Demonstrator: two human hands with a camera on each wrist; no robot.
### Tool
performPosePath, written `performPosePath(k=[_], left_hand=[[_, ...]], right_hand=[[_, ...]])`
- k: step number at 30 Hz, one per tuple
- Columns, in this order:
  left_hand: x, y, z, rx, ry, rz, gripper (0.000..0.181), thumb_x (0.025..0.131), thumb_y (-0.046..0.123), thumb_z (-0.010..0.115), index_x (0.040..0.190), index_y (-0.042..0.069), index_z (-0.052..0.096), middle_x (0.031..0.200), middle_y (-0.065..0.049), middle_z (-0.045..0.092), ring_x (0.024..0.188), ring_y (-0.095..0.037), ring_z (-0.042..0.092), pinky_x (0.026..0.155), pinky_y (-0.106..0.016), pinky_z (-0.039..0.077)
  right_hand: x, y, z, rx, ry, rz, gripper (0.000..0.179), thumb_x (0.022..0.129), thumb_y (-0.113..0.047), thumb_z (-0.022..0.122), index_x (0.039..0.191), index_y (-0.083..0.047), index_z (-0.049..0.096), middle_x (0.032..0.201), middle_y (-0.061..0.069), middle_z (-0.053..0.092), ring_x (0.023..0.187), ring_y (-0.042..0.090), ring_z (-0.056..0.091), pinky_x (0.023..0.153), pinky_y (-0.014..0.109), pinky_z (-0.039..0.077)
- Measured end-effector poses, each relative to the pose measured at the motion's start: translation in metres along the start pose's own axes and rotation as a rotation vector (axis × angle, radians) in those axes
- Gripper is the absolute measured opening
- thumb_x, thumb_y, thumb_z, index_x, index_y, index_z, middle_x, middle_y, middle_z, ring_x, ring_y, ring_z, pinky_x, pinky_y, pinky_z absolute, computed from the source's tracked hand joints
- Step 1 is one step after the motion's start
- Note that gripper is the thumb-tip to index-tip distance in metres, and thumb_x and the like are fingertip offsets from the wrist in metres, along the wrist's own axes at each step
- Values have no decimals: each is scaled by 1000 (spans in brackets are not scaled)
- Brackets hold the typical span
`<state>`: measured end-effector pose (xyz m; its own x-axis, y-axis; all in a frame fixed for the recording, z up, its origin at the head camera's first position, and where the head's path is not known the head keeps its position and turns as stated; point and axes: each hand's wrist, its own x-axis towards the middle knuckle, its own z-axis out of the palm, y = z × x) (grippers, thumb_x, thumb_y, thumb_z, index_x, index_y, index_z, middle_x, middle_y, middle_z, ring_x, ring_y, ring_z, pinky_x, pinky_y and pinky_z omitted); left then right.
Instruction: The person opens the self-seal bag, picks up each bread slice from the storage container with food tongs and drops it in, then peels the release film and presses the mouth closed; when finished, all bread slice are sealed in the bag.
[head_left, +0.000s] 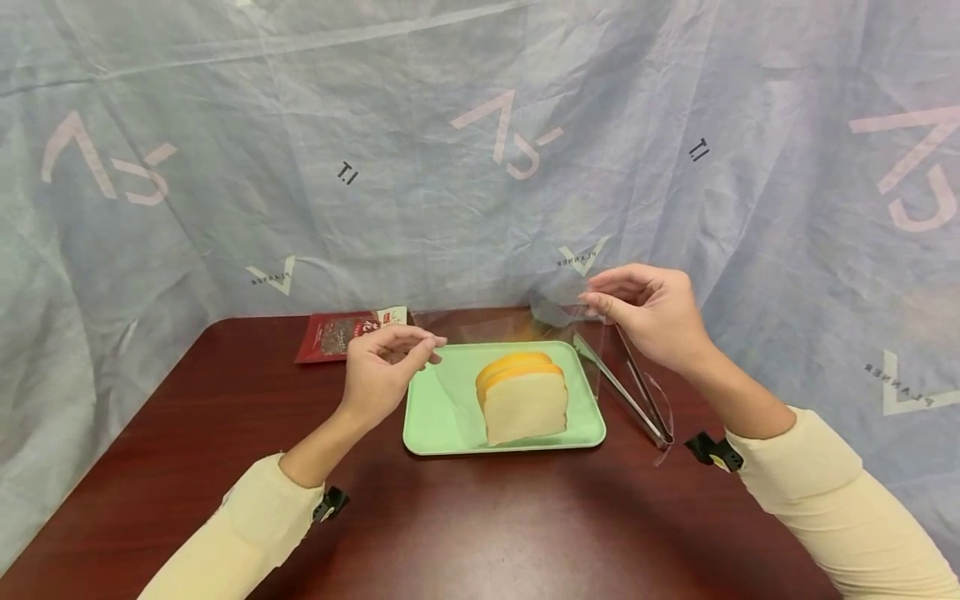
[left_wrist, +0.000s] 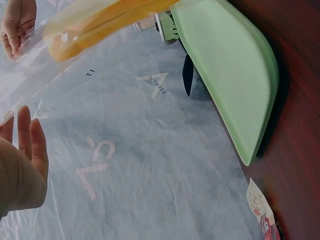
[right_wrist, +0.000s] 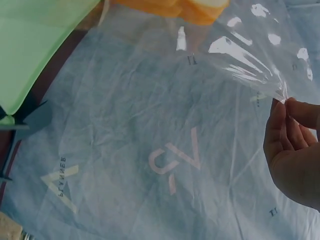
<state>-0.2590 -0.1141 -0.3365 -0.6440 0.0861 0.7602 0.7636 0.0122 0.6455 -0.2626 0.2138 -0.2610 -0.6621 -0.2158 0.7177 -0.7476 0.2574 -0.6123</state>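
Above the far part of a light green tray (head_left: 442,425), a clear plastic bag (right_wrist: 240,55) is stretched between both hands. My left hand (head_left: 382,371) pinches its left side between thumb and fingertips, over the tray's left edge. Higher up at the right, my right hand (head_left: 652,312) pinches the other side; the film bunches at those fingertips in the right wrist view. Slices of bread (head_left: 525,408) with orange-yellow crusts stand on edge, tilted, over the tray. Both wrist views show their crust (left_wrist: 100,30) through the shiny film.
Metal tongs (head_left: 630,400) lie right of the tray, jaws away from me. At the back left is a red food packet (head_left: 322,337) with a window. A grey-blue printed cloth (head_left: 420,192) hangs behind the dark red-brown table (head_left: 465,533).
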Motion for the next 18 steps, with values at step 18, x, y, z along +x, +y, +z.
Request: performPosePath(k=[18], left_hand=[[4, 10, -5, 6, -99, 89, 11, 85, -13, 68, 90, -7, 74, 84, -18, 74, 72, -12, 71, 57, -20, 52]], right_hand=[[-5, 2, -17, 222, -133, -194, 13, 80, 23, 68, 89, 14, 70, 82, 18, 74, 63, 14, 70, 47, 19, 47]])
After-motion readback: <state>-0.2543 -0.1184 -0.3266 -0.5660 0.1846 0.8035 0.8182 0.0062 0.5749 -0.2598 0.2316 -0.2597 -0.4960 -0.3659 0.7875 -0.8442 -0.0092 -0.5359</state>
